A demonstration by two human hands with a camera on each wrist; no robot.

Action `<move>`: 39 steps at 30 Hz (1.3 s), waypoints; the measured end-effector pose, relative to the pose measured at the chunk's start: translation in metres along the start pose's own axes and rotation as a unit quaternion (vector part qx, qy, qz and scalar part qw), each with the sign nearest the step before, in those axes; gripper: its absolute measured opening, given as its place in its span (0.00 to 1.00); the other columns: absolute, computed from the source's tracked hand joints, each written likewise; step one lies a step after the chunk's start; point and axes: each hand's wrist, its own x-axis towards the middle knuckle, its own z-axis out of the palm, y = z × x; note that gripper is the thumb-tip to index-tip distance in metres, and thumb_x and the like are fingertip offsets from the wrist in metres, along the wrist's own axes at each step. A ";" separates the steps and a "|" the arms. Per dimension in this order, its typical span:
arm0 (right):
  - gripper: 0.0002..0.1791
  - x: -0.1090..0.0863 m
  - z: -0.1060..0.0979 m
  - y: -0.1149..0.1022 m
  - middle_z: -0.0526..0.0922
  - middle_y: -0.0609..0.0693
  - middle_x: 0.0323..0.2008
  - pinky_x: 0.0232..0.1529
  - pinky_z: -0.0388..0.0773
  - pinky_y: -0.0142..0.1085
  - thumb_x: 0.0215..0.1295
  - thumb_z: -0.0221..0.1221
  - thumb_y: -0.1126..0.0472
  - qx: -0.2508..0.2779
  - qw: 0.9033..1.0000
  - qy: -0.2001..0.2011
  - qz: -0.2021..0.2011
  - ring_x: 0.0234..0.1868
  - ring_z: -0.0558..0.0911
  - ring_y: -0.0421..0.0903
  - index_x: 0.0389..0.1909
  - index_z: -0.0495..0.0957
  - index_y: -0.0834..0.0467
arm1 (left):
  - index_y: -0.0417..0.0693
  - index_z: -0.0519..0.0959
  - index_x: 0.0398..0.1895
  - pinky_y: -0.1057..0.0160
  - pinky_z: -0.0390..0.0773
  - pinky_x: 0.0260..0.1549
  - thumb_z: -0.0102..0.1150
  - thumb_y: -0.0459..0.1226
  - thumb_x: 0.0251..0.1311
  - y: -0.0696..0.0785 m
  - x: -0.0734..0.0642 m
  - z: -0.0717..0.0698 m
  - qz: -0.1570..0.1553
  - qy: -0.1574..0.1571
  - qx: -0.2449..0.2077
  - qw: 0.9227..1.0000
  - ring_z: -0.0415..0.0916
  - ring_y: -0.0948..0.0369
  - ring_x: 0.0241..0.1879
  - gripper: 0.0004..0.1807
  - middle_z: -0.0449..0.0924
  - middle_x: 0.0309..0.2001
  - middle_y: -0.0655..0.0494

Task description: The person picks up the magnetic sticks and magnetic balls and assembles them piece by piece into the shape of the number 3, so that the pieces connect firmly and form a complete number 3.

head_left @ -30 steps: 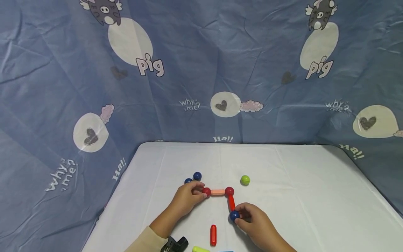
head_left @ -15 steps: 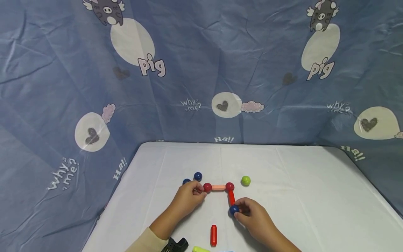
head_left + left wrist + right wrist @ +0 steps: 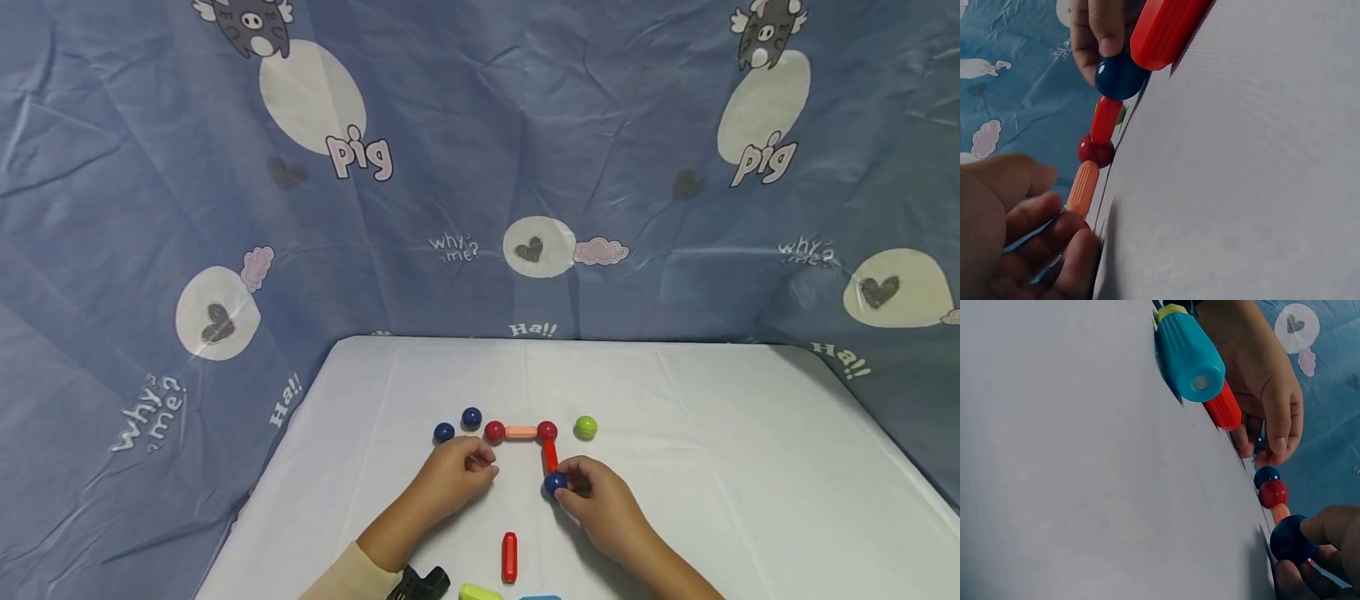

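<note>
In the head view, my right hand pinches a blue ball between thumb and fingers. From that ball a red rod runs to a red ball. An orange rod links it to another red ball, so the chain forms a corner. My left hand hovers just in front of that left red ball, fingers loosely bent, holding nothing. In the right wrist view the pinched blue ball hides part of the chain behind it.
Two loose blue balls lie beyond my left hand, and a green ball lies right of the chain. Nearer me are a loose red rod, a yellow-green rod and a blue rod, on the white tabletop.
The chain has slid away from me, with my right hand still pinching its blue end ball. My left hand has come off the left red ball.
</note>
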 end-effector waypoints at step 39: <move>0.11 -0.032 0.005 -0.021 0.82 0.40 0.42 0.46 0.83 0.30 0.65 0.71 0.57 -0.055 0.979 -0.120 -0.153 0.42 0.82 0.33 0.46 0.84 0.50 | 0.55 0.86 0.57 0.41 0.73 0.63 0.77 0.49 0.59 -0.006 0.061 -0.018 0.014 0.031 0.157 0.987 0.76 0.47 0.63 0.24 0.84 0.59 0.53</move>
